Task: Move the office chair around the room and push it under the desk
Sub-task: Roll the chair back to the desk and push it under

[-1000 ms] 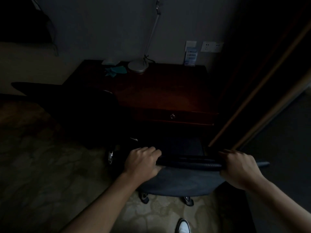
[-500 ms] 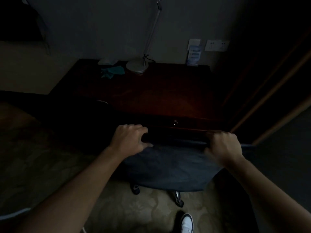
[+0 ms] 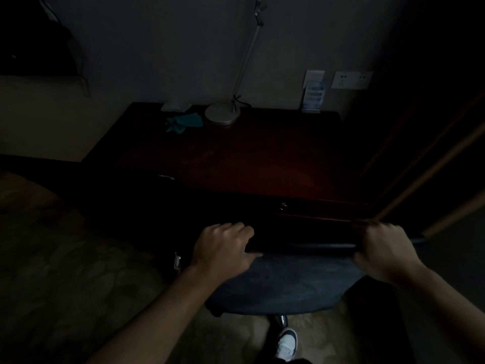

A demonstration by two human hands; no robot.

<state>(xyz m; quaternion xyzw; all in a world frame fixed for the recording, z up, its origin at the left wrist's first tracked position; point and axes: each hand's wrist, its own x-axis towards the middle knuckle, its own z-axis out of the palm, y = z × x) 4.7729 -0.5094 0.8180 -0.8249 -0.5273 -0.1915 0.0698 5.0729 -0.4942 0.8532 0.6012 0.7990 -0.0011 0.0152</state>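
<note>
The top edge of the office chair (image 3: 294,282) backrest is gripped at both ends: the left hand (image 3: 223,248) and the right hand (image 3: 383,248) are curled over it. Just beyond the fingers the desk (image 3: 249,158) front edge is met, so the seat is judged already under it. Only a final nudge and the release are judged to be left.

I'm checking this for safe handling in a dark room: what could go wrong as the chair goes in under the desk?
The left hand and right hand grip the top of the chair back close to the desk front edge, so fingers could get pinched. The shoe is near the chair's base and could be clipped.
</note>
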